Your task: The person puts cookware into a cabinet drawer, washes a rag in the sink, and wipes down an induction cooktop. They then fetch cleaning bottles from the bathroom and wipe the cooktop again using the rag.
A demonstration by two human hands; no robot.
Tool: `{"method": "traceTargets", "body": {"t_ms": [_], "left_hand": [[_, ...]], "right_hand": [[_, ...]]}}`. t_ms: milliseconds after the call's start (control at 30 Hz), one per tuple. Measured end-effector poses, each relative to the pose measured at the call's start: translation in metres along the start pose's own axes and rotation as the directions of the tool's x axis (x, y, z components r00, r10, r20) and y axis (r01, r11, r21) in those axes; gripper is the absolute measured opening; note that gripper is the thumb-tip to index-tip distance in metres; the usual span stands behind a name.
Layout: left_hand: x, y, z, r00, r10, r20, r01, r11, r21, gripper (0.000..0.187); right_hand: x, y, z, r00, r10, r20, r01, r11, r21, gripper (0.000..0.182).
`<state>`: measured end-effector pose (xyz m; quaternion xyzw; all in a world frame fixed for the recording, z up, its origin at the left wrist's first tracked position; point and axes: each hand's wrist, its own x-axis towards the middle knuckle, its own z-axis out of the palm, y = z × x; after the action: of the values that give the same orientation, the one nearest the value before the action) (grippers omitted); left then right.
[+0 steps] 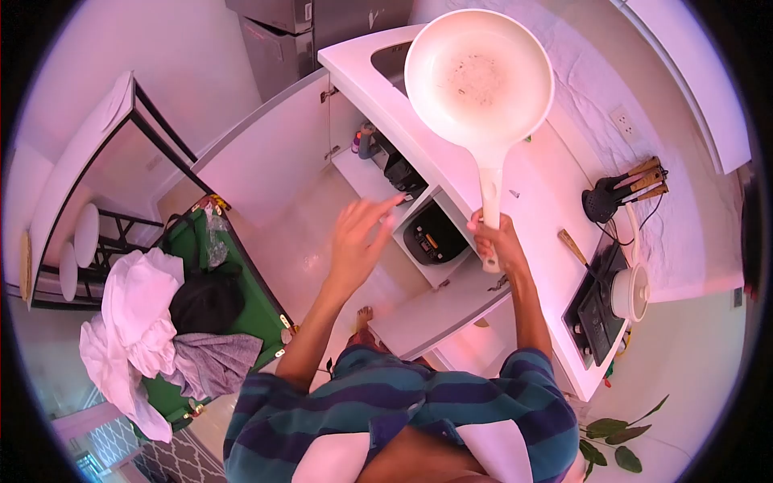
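A cream frying pan [481, 121] with brown specks on its inner base is held up over the counter. My right hand [501, 240] is wrapped round its handle, near the end with the hanging hole. My left hand [360, 233] is raised in the air, fingers stretched out and apart, with nothing in it. Below and between the hands, a black appliance [435, 233] with a small display sits in a compartment of the open lower cabinet. Dark items and a purple bottle [356, 143] stand in the neighbouring compartment.
Two cabinet doors [262, 145] stand open. On the white counter [555, 322] are a black cooktop [596, 318], a small cream pot [630, 292] and wooden-handled black utensils [624, 193]. Clothes [141, 294] lie on a green-topped table [262, 322] at left. The sink [390, 64] is partly hidden behind the pan.
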<state>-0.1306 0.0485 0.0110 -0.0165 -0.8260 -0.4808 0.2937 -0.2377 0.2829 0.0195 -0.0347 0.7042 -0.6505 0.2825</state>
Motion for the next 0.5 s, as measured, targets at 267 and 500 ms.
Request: {"method": "traceTargets", "body": {"t_ms": [267,500], "left_hand": [[0.106,0.011,0.067,0.919,0.377,0.113,-0.352,0.660,0.664,0.045],[0.085,0.000,0.089,0.943,0.320,0.092,-0.295,0.675,0.676,0.043]], "right_hand": [[-0.061,0.036,0.020,0.990,0.017,0.138,-0.049,0.972,0.228,0.018],[-0.078,0.056,0.020,0.993,0.010,0.121,-0.039,0.970,0.241,0.017]]}}
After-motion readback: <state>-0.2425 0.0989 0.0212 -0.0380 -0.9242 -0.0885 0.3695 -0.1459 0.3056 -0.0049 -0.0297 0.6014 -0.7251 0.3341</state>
